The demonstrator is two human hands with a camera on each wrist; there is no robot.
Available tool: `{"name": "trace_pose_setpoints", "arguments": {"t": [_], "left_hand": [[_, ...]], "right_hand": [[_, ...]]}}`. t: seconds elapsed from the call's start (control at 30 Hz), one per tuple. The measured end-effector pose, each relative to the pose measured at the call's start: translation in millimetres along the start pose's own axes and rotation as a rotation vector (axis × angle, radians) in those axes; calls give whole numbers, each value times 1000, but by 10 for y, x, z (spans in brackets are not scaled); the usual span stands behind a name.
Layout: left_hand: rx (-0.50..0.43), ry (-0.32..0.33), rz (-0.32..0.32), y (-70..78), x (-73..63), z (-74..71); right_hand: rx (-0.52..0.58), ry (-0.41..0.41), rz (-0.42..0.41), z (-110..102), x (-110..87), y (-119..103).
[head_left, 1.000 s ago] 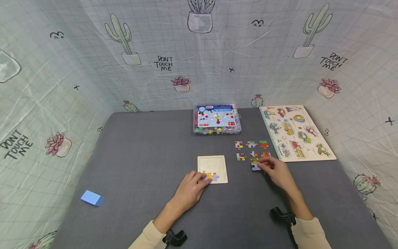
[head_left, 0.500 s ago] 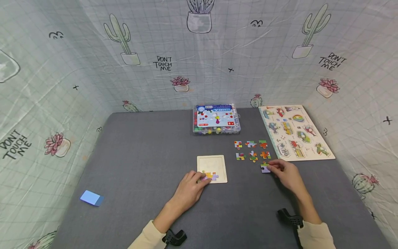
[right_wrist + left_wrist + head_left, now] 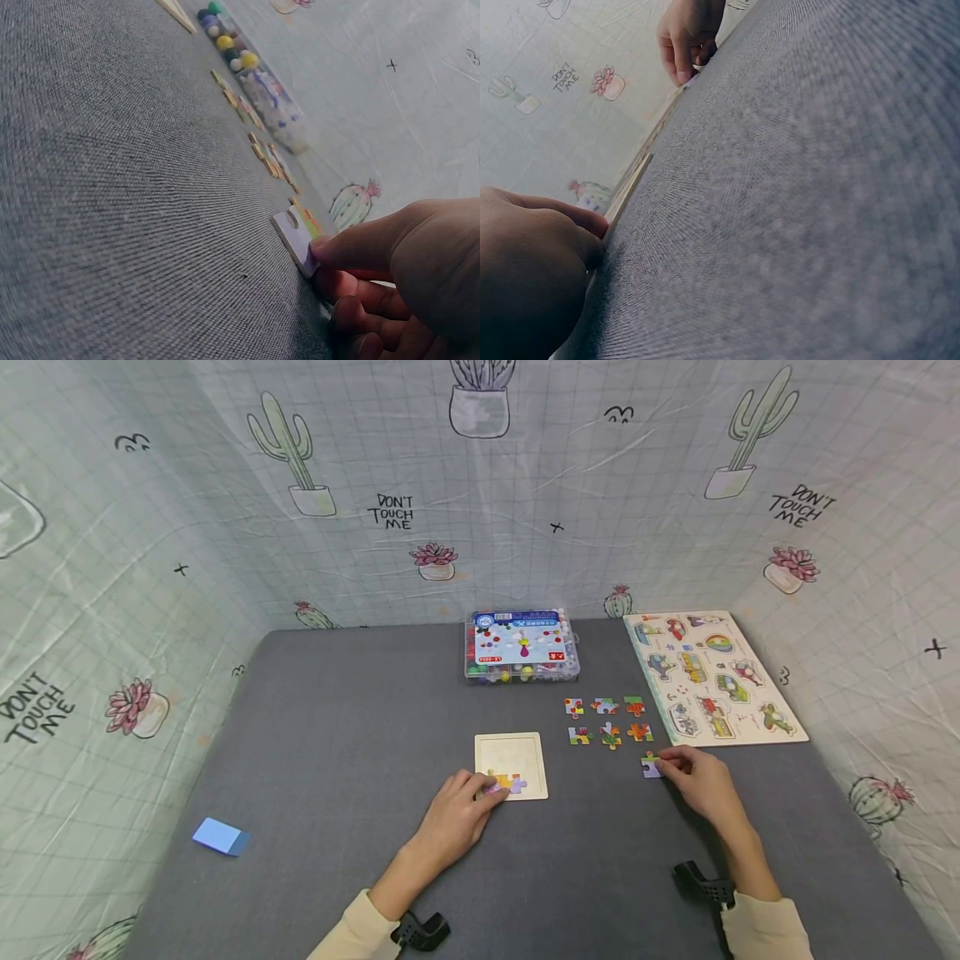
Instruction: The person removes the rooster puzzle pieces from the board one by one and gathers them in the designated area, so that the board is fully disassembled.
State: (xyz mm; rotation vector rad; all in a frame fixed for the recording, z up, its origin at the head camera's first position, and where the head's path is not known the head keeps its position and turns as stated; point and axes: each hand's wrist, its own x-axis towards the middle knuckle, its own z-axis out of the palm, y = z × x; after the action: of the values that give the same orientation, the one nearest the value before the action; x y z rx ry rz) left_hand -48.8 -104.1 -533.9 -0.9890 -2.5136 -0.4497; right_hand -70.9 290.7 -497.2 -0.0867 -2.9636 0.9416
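My right hand (image 3: pixel 705 783) pinches a purple and green jigsaw piece (image 3: pixel 650 767) between thumb and fingertips, low over the grey table. In the right wrist view the thumb lies against the purple part of the piece (image 3: pixel 294 234), and the other fingers are curled below. A square wooden puzzle tray (image 3: pixel 517 748) lies flat in the middle, with joined purple and orange pieces (image 3: pixel 516 783) along its near side. The fingertips of my left hand (image 3: pixel 452 821) rest on the tray's near left corner and hide part of those pieces.
Several loose jigsaw pieces (image 3: pixel 611 735) lie in two rows right of the tray. A clear box of coloured beads (image 3: pixel 522 647) stands behind. A picture board (image 3: pixel 712 681) lies at the back right, and a blue block (image 3: pixel 220 836) at the left.
My right hand has slid the pinched jigsaw piece to the right, away from below the middle loose pieces. My left hand stays on the tray.
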Motion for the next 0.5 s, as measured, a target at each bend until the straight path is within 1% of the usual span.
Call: {"name": "trace_pose_setpoints", "arguments": {"t": [0.37,0.5], "left_hand": [[-8,-9,-5,-2,-4,-7],[-7,-8,-3,0,1,-11]], "right_hand": [[-30,-27,-21,9,10,-6],[-41,-19,-36,16,17,-9]]}}
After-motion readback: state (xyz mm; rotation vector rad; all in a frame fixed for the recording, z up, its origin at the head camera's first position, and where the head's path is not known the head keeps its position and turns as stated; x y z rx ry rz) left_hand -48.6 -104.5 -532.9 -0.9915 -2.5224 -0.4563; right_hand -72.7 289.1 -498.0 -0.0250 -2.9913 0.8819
